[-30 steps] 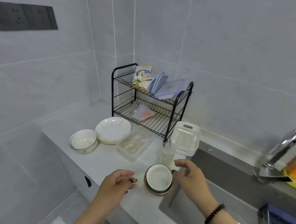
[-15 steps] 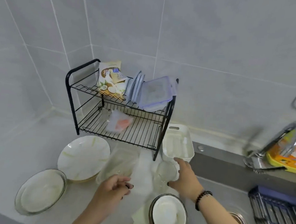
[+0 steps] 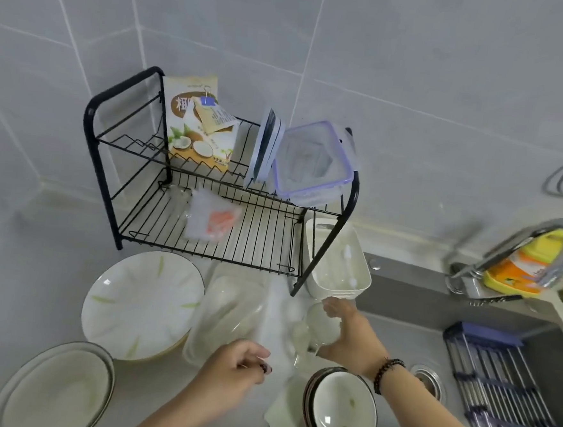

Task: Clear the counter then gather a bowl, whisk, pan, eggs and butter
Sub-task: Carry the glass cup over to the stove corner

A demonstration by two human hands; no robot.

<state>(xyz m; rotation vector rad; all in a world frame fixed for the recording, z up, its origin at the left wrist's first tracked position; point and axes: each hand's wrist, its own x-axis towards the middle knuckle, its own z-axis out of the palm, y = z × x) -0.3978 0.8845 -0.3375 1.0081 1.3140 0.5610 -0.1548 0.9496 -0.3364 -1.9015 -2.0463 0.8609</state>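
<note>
The right hand (image 3: 351, 338) is curled round a clear glass (image 3: 320, 326) that stands on the surface (image 3: 36, 263) just in front of the white tub (image 3: 339, 267), thumb on the near side and fingers over the far rim. The left hand (image 3: 232, 373) hangs over the surface with its fingers loosely bent; it lies against a white cloth (image 3: 278, 333), and the blur makes it hard to say whether it pinches the cloth or only touches it.

A small bowl (image 3: 342, 414) with a dark outside and white inside sits at the near edge of the surface, just below the right wrist and beside the sink (image 3: 410, 309). A wide plate (image 3: 140, 303) with green streaks lies to the left, partly over a clear lidded box (image 3: 226, 313). A shallow grey dish (image 3: 54, 387) sits near the lower left corner.

Behind them stands a black wire rack (image 3: 206, 221) in the corner of the tiled wall. Its upper shelf holds a coconut packet (image 3: 196, 130) closed with a blue clip, some lids on edge, and a clear box (image 3: 313, 162) with a purple rim tilted on its side. A clear bag (image 3: 210, 218) with something orange in it lies on the lower shelf.

At the right, a chrome tap (image 3: 537, 251) arches over the sink, with a yellow bottle (image 3: 519, 266) behind it and a dark roll-up drainer (image 3: 507, 392) across the basin.
</note>
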